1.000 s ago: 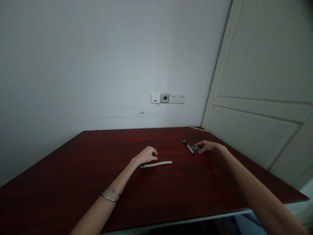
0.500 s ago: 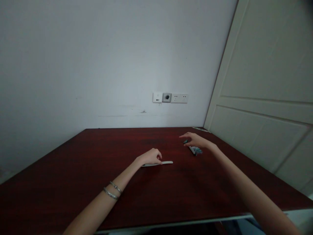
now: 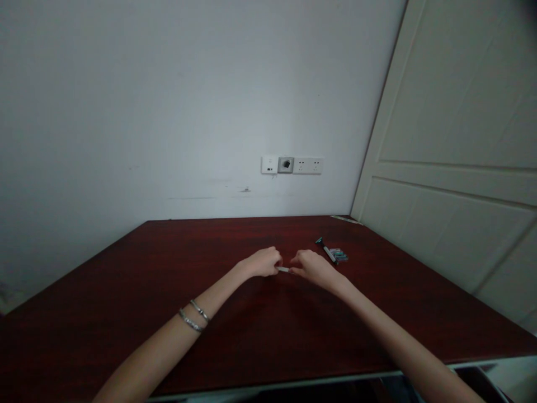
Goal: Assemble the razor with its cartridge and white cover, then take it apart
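Near the middle of the table, a thin white strip-like object spans the gap between my hands; its exact kind cannot be made out. Closed fingers of my left hand pinch its left part and hide that end. My right hand has its thumb and fingers closed at the other end, covering the tip. Two silver bangles circle my left forearm. Beyond my right hand lies a razor with a dark and grey handle and a greenish head. Touching or just beside it is a small clear packet with greenish pieces.
The dark red-brown wooden table reaches back to a pale wall with a row of sockets. A cream panelled door stands along the right side. A light strip lies at the table's far right corner.
My right hand has come left and nearer, from over the razor to the white object's right end. My left hand has risen slightly, still gripping the object. The razor and packet now show uncovered.
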Action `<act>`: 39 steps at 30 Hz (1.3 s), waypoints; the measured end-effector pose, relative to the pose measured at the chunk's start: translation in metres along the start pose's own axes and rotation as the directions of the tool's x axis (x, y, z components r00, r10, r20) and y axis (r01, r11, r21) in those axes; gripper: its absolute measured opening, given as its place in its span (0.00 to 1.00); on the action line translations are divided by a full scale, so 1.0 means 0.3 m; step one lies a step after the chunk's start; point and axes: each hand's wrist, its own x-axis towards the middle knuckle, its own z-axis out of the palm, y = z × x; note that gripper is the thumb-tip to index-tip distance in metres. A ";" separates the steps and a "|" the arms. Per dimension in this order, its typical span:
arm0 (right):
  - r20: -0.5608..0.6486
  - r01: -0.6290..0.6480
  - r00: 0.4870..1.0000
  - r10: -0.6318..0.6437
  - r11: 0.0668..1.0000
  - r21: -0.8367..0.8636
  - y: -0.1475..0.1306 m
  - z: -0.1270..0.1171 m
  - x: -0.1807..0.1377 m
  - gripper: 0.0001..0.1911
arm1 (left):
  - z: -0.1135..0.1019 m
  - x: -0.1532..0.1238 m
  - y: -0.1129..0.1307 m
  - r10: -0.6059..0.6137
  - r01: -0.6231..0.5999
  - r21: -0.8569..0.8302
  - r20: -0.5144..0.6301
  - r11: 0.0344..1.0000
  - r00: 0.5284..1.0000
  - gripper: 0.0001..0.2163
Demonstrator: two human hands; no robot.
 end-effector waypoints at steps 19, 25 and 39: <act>-0.273 -0.265 0.926 0.263 0.964 0.030 0.193 0.009 0.008 0.12 | -0.032 -0.027 0.013 0.125 -0.034 0.201 -0.459 0.979 0.880 0.13; -0.305 -0.635 0.717 0.626 0.768 0.084 0.481 -0.016 -0.049 0.15 | -0.055 -0.065 -0.120 -0.130 0.129 -0.039 -0.526 0.991 0.840 0.18; -0.188 -0.737 0.662 0.726 0.675 0.012 0.623 0.089 -0.121 0.13 | 0.115 -0.117 -0.350 -0.459 0.310 -0.380 -0.411 0.871 0.788 0.24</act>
